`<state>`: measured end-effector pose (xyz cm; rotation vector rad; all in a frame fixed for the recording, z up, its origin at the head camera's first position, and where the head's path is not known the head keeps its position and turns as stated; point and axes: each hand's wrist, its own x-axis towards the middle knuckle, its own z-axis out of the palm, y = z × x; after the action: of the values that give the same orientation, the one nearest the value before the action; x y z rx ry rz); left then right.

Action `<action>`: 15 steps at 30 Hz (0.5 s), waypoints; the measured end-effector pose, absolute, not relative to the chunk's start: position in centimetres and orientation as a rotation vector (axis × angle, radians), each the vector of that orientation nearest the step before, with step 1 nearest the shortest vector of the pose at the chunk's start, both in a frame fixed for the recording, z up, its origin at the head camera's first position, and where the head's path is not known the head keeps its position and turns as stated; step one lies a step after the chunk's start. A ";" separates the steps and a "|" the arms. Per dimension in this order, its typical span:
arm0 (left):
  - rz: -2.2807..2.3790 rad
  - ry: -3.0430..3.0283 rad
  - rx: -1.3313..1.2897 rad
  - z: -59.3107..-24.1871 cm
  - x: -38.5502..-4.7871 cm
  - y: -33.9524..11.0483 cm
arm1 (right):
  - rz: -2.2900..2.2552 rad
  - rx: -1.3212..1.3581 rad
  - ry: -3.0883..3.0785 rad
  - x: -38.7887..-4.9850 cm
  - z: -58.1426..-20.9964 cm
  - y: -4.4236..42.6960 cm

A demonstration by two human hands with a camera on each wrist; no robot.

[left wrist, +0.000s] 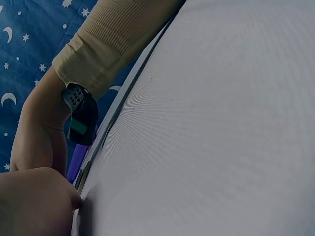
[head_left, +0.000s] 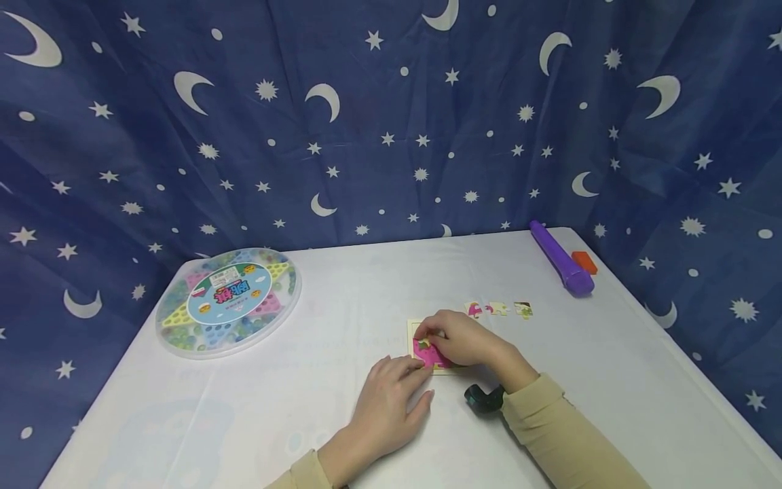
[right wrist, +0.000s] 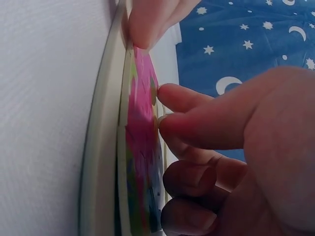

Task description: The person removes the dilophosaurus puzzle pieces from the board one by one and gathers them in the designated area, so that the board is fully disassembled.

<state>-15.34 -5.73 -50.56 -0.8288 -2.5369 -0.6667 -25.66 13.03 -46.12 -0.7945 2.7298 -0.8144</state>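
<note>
A small puzzle board (head_left: pixel 411 331) with a cream border and a pink picture (head_left: pixel 432 356) lies in front of the hands. My left hand (head_left: pixel 391 406) rests its fingertips on the near left edge of the board, fingers relaxed. From the right, my right hand (head_left: pixel 469 339) reaches over the board and pinches a small puzzle piece (right wrist: pixel 153 93) at the pink surface; the fingers cover much of it. In the right wrist view the left fingers (right wrist: pixel 147 22) touch the board's border (right wrist: pixel 101 147). The left wrist view shows part of the left hand (left wrist: pixel 37 204).
Several loose puzzle pieces (head_left: pixel 497 308) lie in a row behind the right hand. A round marble game box (head_left: pixel 287 309) is at the left, a purple microphone-like object (head_left: pixel 559 258) and an orange block (head_left: pixel 584 262) at the far right. A black device (head_left: pixel 484 399) sits by the right sleeve.
</note>
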 end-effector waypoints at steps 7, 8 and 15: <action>-0.672 -2.531 -0.833 -50.5 -15.4 -5.7 | -0.837 -0.854 2.726 -25.7 -46.1 12.9; -0.673 -2.529 -0.835 -50.5 -15.4 -5.7 | -0.843 -0.854 2.723 -25.7 -46.1 12.9; -0.677 -2.530 -0.830 -50.4 -15.4 -5.7 | -0.875 -0.830 2.686 -25.8 -46.1 13.0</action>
<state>-15.42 -5.70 -50.42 -0.8299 -2.5300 -0.6775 -25.77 12.98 -46.08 -0.8299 2.6858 -0.8752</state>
